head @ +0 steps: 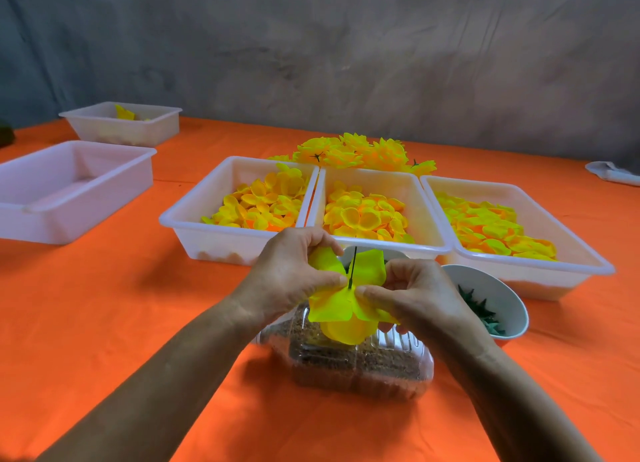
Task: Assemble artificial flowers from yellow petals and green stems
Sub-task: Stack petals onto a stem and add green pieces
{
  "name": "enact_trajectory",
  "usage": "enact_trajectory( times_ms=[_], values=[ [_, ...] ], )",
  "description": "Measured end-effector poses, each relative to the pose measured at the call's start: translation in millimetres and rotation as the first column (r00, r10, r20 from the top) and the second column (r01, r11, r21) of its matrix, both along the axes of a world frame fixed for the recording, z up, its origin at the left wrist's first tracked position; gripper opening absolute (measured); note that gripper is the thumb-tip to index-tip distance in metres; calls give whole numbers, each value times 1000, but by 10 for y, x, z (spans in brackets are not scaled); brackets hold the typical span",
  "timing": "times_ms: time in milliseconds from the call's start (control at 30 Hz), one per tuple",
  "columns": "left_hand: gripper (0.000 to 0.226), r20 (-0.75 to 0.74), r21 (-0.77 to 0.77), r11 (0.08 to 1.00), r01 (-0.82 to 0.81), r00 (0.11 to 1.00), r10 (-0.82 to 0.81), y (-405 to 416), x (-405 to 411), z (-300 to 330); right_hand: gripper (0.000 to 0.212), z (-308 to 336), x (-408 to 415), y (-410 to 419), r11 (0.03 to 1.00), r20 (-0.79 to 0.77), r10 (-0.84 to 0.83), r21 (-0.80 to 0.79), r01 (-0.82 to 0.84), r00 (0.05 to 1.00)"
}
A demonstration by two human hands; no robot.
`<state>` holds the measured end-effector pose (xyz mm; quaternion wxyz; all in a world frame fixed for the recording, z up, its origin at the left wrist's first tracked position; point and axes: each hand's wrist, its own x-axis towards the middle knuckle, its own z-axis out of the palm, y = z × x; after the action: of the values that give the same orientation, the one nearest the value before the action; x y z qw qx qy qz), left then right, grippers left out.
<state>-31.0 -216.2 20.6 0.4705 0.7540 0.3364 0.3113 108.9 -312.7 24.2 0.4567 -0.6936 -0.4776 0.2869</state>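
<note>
Both my hands hold a half-built flower [341,305] of yellow petals above the table's middle. A thin dark green stem [353,267] pokes up through the petals' centre. My left hand [291,271] pinches the petals from the left, and my right hand [412,292] pinches them from the right at the stem's base. Three white trays stand side by side behind them, left tray [194,212], middle tray [424,215] and right tray [588,260], each holding loose yellow petals. A pile of finished yellow flowers [356,151] lies behind the trays.
A clear plastic box [381,364] with brown contents sits under my hands. A white bowl [509,299] of green pieces stands at the right. Two more white trays [69,188] [131,122] rest at the far left on the orange tablecloth [104,305]. A white cloth [613,172] lies far right.
</note>
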Motion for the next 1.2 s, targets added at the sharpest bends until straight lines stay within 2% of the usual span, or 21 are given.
enact_trajectory(
  times_ms=[100, 167, 233, 333, 500, 633, 733, 800, 867, 933, 967, 1033, 1200],
  values=[
    [38, -4, 218, 974, -60, 998, 63, -36, -16, -10, 10, -1, -14, -3, 1000, -11, 6, 11, -6, 1000],
    [28, 38, 324, 945, -42, 999, 32, -87, -34, -2, 11, -10, -18, -2, 1000, -12, 11, 19, -10, 1000],
    [12, 22, 355, 935, 4, 1000, -13, -135, -49, -2, 10, -19, -13, 3, 1000, 14, 3, 20, -4, 1000],
    [14, -48, 321, 945, 60, 998, -48, -136, -53, -45, 15, -31, -2, 8, 1000, 35, -19, 16, 18, 999],
    [13, 40, 195, 979, 53, 997, -61, -64, -9, -97, 23, -25, 15, -13, 999, 31, -32, -18, 33, 999],
    [8, 60, 142, 987, 72, 995, -81, -24, -4, -160, 16, -26, 114, -41, 999, 47, -23, -36, 24, 999],
    [12, 61, 155, 984, 90, 993, -100, -11, 0, -162, 14, -4, 270, -39, 999, 29, -50, 17, 49, 998],
    [12, 64, 159, 981, 109, 991, -120, 3, 0, -165, 16, 14, 490, 8, 985, 7, -149, 93, 148, 989],
    [15, 59, 137, 984, 114, 991, -123, 16, -1, -175, 13, 14, 792, 88, 949, 94, -297, 143, 283, 950],
    [25, 53, 103, 989, 107, 992, -113, 27, -10, -184, 4, -2, 1144, 186, 890, 239, -454, 158, 427, 858],
    [27, 48, 92, 990, 108, 993, -112, 32, -14, -188, 7, -17, 1312, 231, 865, 297, -502, 151, 479, 812],
    [25, 27, 96, 988, 120, 992, -123, 47, -14, -183, 13, -63, 1605, 324, 847, 365, -516, 85, 525, 775],
    [11, -12, 89, 984, 155, 988, -155, 70, -15, -157, 33, -193, 1959, 645, 859, 472, -383, -134, 494, 794]
  ],
)
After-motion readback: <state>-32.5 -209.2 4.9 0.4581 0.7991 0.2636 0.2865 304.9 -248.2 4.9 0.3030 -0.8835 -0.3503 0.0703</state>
